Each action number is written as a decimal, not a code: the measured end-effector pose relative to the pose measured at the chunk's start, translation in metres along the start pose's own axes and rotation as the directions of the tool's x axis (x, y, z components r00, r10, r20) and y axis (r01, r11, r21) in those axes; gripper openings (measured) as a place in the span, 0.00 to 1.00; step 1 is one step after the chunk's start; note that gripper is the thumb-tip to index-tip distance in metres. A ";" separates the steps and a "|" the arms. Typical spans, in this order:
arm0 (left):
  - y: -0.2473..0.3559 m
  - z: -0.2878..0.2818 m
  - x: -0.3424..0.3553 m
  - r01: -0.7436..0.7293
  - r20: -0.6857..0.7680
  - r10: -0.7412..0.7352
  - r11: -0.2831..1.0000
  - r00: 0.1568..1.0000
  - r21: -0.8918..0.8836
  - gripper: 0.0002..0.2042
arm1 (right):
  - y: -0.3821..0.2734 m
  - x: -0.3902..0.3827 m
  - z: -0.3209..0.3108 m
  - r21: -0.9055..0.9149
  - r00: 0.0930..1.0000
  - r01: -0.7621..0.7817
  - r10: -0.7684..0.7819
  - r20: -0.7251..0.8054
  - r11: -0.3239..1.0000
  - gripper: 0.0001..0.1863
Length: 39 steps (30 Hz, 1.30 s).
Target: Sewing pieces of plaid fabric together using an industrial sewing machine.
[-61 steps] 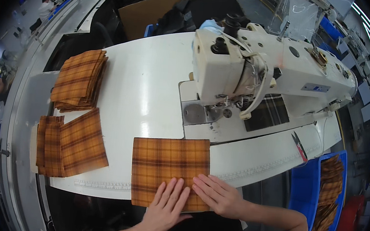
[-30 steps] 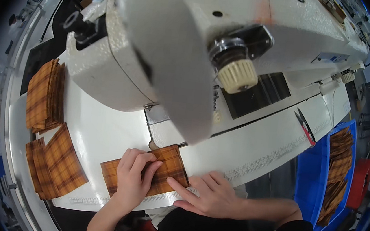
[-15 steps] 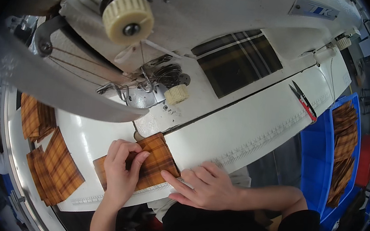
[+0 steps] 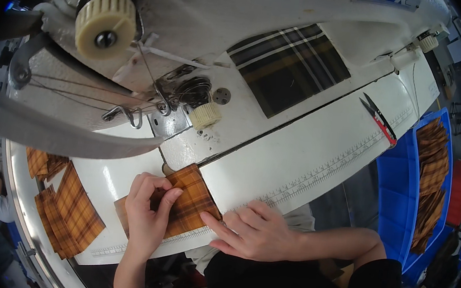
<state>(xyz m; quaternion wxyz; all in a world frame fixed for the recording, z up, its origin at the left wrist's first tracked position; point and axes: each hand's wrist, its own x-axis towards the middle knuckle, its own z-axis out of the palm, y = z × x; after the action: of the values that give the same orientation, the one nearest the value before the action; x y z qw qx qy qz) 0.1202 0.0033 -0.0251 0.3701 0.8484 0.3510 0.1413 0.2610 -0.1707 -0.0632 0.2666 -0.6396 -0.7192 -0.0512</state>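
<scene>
We see an orange plaid fabric piece [image 4: 188, 201] lying flat on the white surface [image 4: 319, 153], at its near edge, its far corner just beside the base of the sewing machine [image 4: 207, 40]. Left hand [image 4: 147, 214] rests on the left part of the piece, fingers [image 4: 165, 202] curled and pinching a fold of the cloth, so it grips the fabric. Right hand [image 4: 255, 231] lies flat, fingers spread and not clenched, fingertips [image 4: 211, 219] pressing the near right edge of the piece; it grasps nothing, just holds the cloth down. Both forearms come in from the near side. A printed ruler strip [image 4: 317, 175] runs along the near edge of the surface, under the right hand and off to the right. Far of the piece the machine fills the top: cream handwheel [image 4: 105, 21] at far left, a smaller cream knob [image 4: 205, 116] near the middle, thread lines [image 4: 78, 91] across the body. A dark plaid panel [image 4: 289, 66] lies on the machine bed, far right of the hands. Red-handled snips [image 4: 380, 119] lie on the surface, well right. On the left, well apart from the hands, stacked orange plaid pieces [image 4: 69, 211] sit on the surface. At far right a blue bin [image 4: 394, 189] holds more plaid pieces [image 4: 434, 182], with a red container [image 4: 460, 190] just beyond it.
</scene>
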 end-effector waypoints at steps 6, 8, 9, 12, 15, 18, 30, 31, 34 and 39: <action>0.000 -0.001 0.000 -0.007 0.005 0.007 1.000 1.000 0.009 0.08 | -0.001 -0.005 0.002 -0.032 1.000 0.015 -0.016 -0.020 0.999 0.29; 0.000 -0.001 0.000 0.011 0.004 -0.011 1.000 1.000 0.006 0.08 | -0.001 -0.007 0.003 -0.041 1.000 0.019 -0.020 -0.021 0.999 0.28; 0.000 -0.001 0.000 0.007 0.003 -0.007 1.000 1.000 0.000 0.08 | -0.001 -0.009 0.003 -0.046 1.000 0.020 -0.021 -0.020 0.999 0.28; 0.000 -0.002 0.000 0.033 0.004 -0.033 0.999 0.999 -0.021 0.08 | -0.002 -0.010 0.003 -0.035 1.000 0.024 -0.024 -0.019 0.999 0.29; -0.002 -0.002 0.000 0.045 0.011 -0.044 0.999 0.999 -0.031 0.08 | 0.000 -0.009 0.001 -0.063 0.999 0.044 -0.044 -0.007 0.997 0.28; -0.004 -0.003 0.001 0.040 0.020 -0.039 0.998 0.999 -0.049 0.07 | 0.005 -0.005 -0.003 -0.048 0.997 0.080 -0.079 0.007 0.996 0.28; 0.005 0.008 0.005 -0.302 -0.111 0.319 0.941 0.941 0.151 0.08 | 0.013 0.003 -0.013 0.015 0.979 0.148 -0.148 0.140 0.989 0.28; 0.004 0.006 0.004 -0.436 0.018 0.444 0.869 0.896 0.234 0.11 | 0.012 0.003 -0.014 0.011 0.977 0.155 -0.155 0.144 0.988 0.28; 0.008 0.000 -0.006 -0.539 0.241 0.484 0.786 0.841 0.303 0.22 | 0.013 0.007 -0.018 0.018 0.973 0.165 -0.166 0.159 0.986 0.29; 0.001 0.002 0.005 -0.511 0.231 0.458 0.801 0.859 0.312 0.23 | 0.032 0.030 -0.021 0.054 0.963 0.198 -0.204 0.173 0.979 0.31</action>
<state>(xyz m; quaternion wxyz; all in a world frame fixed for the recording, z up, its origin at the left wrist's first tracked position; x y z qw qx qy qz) 0.1250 0.0050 -0.0254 0.1827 0.9711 0.1143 0.1027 0.2968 -0.1473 -0.0403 0.2062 -0.5604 -0.8021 -0.0077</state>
